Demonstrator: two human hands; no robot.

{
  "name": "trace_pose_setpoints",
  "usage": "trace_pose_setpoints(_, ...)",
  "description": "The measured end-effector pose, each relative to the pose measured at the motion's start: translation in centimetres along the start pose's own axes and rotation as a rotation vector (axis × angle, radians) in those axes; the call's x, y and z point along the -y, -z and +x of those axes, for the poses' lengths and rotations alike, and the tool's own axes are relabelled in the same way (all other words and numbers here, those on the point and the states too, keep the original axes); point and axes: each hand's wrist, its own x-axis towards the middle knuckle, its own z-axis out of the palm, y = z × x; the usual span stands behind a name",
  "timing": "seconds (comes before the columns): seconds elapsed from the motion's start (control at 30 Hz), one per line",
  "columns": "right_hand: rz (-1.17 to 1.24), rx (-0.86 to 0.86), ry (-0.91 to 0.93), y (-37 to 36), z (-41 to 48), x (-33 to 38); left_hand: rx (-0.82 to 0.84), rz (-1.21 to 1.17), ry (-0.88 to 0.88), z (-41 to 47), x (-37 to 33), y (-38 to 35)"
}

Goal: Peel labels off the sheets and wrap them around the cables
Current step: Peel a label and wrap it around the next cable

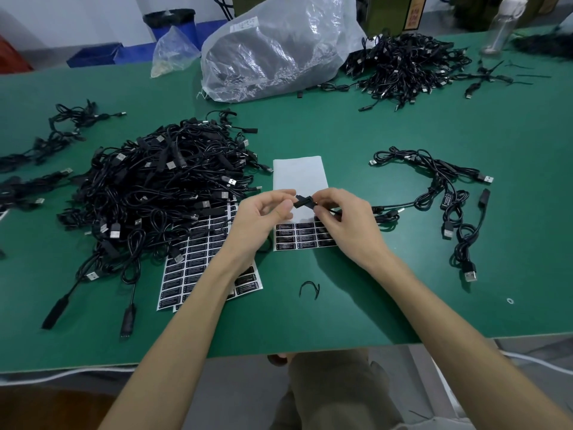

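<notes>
Both pinching cable (pixel 310 202): left hand (pixel 263 218), right hand (pixel 347 221) | cable black, thin | label (pixel 299 200) seemingly half-wrapped, black

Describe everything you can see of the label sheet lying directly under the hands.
The label sheet is a white, paper-like rectangle lying flat on the green table. Its upper part is bare backing; a few rows of black labels with pale print cover its near end. The left hand and right hand, pinching a cable above it, hide its middle.
</notes>
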Motion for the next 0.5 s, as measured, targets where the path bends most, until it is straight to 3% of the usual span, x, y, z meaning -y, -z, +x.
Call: trace_pose_setpoints(0.5,0.142,0.0,0.065,0.1,-0.27,0.09,0.062,0.03,0.021,0.12,0.68,0.17)
